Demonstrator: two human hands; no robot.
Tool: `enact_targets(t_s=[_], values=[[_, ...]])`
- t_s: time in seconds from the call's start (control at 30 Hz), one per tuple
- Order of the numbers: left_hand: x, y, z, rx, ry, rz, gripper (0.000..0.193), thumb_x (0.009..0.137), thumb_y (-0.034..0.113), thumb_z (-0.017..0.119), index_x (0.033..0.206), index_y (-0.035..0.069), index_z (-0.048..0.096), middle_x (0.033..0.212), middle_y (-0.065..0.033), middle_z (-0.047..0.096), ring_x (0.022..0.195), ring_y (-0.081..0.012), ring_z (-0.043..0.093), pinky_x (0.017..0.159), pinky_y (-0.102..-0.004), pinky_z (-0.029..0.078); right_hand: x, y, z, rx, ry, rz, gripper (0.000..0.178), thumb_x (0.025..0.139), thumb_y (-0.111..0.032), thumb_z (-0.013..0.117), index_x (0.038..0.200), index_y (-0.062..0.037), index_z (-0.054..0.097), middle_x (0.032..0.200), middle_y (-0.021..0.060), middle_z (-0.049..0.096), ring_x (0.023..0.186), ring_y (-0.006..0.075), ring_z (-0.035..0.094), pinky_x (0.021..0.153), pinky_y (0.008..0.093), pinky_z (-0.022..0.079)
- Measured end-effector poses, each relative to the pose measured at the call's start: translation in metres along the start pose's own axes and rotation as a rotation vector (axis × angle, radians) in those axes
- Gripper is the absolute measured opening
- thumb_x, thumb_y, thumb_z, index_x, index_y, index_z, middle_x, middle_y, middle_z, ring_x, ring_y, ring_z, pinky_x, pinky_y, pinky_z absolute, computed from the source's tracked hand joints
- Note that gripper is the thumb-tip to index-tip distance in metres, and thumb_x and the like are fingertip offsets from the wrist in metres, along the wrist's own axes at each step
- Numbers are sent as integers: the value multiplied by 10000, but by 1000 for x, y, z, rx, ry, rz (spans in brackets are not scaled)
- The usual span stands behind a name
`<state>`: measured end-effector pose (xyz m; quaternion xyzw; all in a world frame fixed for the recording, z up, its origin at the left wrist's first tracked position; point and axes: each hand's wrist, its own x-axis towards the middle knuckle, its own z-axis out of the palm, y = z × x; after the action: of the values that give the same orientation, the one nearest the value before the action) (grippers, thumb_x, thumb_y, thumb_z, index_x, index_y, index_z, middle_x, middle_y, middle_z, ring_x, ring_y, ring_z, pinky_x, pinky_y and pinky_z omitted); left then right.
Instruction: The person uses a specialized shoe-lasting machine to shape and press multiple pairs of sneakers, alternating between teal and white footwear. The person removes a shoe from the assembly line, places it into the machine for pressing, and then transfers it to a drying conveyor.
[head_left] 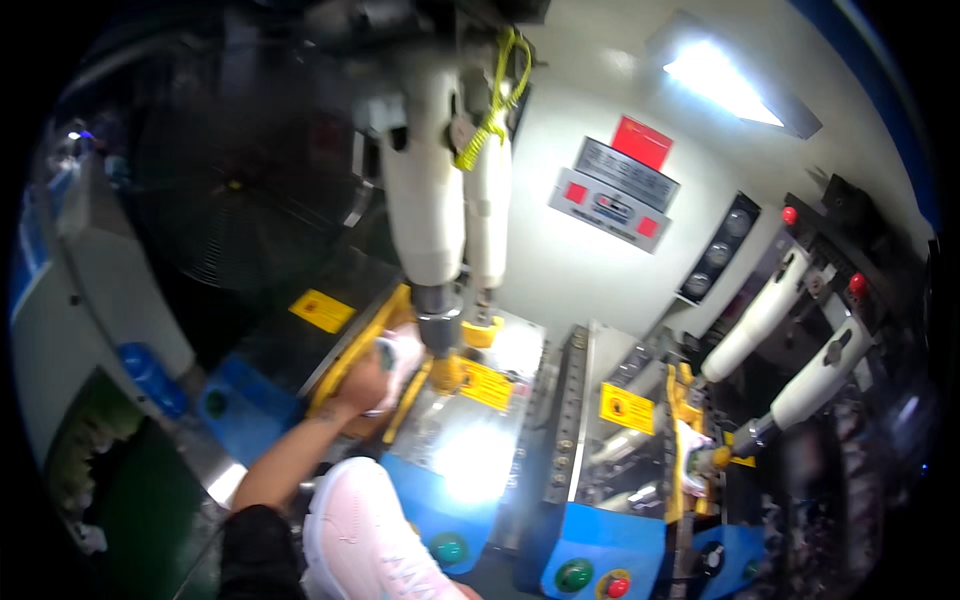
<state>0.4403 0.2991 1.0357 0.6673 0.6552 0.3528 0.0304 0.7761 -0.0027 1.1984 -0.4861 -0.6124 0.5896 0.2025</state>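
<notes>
My left hand (360, 388) reaches into the slot of the left press station, its fingers closed around a pale pink shoe (404, 362) that is partly hidden by the hand. Close to me, a light pink sneaker (365, 530) with a white sole and white laces is held up, toe toward the machine. Beside its heel, at the lower edge, a small bit of my right hand (466, 592) shows against it; most of that hand is out of view. Another pale shoe (692, 458) sits clamped in the right station.
White press arms with metal rods (428, 200) hang over the left station; two more (820, 375) slant over the right one. Blue front panels carry a green button (574, 575) and a red button (618, 587). A dark round fan (235, 185) stands behind at left.
</notes>
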Motion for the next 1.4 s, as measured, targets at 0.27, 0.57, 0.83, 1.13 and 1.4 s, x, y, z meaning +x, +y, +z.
enact_targets(t_s=[0.27,0.57,0.83,1.13,1.4], values=[[56,-9,-86,-1118,-436,-450,349,822,206,617,1075,-32,589,945,-165,655,944,-237,630,814,-339,506,38,-35,-1,113,265,134,667,776,-247,703,1296,34,394,1153,154,528,1052,240,510,925,374,412],[-240,-8,-208,-1343,699,-863,457,932,279,476,1276,-21,447,1179,-164,569,1045,-261,587,895,-378,487,309,-87,3,481,36,331,280,858,-247,588,1083,-82,571,1010,115,599,816,232,608,609,350,495],[-391,15,-205,-993,830,-1051,472,929,244,473,1301,-41,415,1227,-189,529,1083,-288,556,916,-398,471,439,-63,34,-430,541,-156,556,755,-144,583,1216,83,369,1070,318,521,988,439,545,893,454,436],[-428,26,-206,-967,801,-1051,492,926,205,470,1329,-63,379,1280,-216,485,1125,-318,521,939,-421,453,461,-20,74,-671,762,-399,484,724,-67,552,1144,77,360,1011,282,466,971,448,480,879,507,392],[-448,49,-201,-984,735,-952,509,917,171,480,1343,-82,365,1313,-237,461,1148,-334,502,955,-433,439,480,-3,64,-724,709,-375,517,759,-179,549,1184,50,364,1223,267,394,1102,447,417,973,486,367]])
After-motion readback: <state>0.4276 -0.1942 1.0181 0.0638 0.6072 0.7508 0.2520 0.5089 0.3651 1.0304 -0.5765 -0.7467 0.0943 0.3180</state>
